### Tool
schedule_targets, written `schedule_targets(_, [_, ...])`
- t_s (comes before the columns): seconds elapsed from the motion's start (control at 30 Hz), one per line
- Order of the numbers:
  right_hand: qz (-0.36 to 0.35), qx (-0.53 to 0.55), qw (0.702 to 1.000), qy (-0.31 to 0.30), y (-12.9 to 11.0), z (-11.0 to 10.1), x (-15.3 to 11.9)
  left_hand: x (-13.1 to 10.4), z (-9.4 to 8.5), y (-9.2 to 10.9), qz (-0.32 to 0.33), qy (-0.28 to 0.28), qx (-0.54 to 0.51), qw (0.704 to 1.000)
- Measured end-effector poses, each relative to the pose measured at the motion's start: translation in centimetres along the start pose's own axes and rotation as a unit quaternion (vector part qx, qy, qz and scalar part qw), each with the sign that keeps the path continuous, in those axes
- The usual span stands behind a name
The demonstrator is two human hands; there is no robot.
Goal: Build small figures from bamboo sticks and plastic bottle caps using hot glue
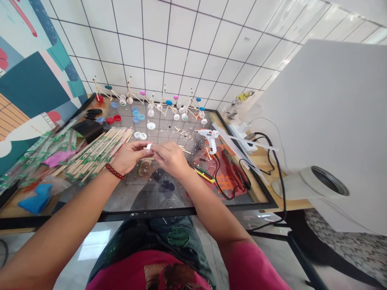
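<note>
Near the middle of the glass-topped table (pixel 121 195), my left hand (pixel 129 156) pinches a small white cap (pixel 149 147) between thumb and fingers. My right hand (pixel 171 158) meets it from the right, its fingers closed at the cap's right side. A thin pale stick end shows at the cap's left edge. Whether my right fingers hold anything else is hidden. Just beyond my left hand lie white caps with dark markings (pixel 140 135), and a white cap (pixel 151 126) sits a little farther back. Wrapped chopsticks (pixel 96 155) are heaped left of my left hand.
Stick-and-cap models (pixel 169 103) line the back. Blue caps (pixel 136 114) and red caps (pixel 117 118) lie back left. A white glue gun (pixel 211 139), a yellow-green cutter (pixel 205 175), red-handled pliers (pixel 237 171) and a black cable (pixel 283 181) are at right.
</note>
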State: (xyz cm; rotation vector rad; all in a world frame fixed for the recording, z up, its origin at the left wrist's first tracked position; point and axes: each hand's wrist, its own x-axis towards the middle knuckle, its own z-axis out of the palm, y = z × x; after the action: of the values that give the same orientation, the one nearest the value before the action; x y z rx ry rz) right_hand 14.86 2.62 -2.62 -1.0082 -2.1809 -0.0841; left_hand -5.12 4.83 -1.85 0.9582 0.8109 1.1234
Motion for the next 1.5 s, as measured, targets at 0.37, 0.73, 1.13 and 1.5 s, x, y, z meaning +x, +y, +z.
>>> schedule_targets(0.37, [0.072, 0.058, 0.996, 0.008, 0.1, 0.3, -0.2, 0.2, -0.3, -0.2, 0.052, -0.005, 0.032, 0.998])
schedule_targets(0.73, [0.151, 0.058, 0.987, 0.014, 0.1, 0.5, 0.0, 0.3, -0.8, 1.8, 0.108, 0.054, 0.070, 0.990])
schedule_targets(1.13, [0.112, -0.026, 0.985, -0.128, -1.2, 1.8, 0.9, 2.0, -2.6, 3.3, 0.090, 0.185, -0.083, 0.975])
schedule_targets(1.5, [0.116, -0.028, 0.974, -0.195, -1.2, 3.8, 2.7, 1.5, -2.9, 4.4, 0.024, 0.171, -0.147, 0.974])
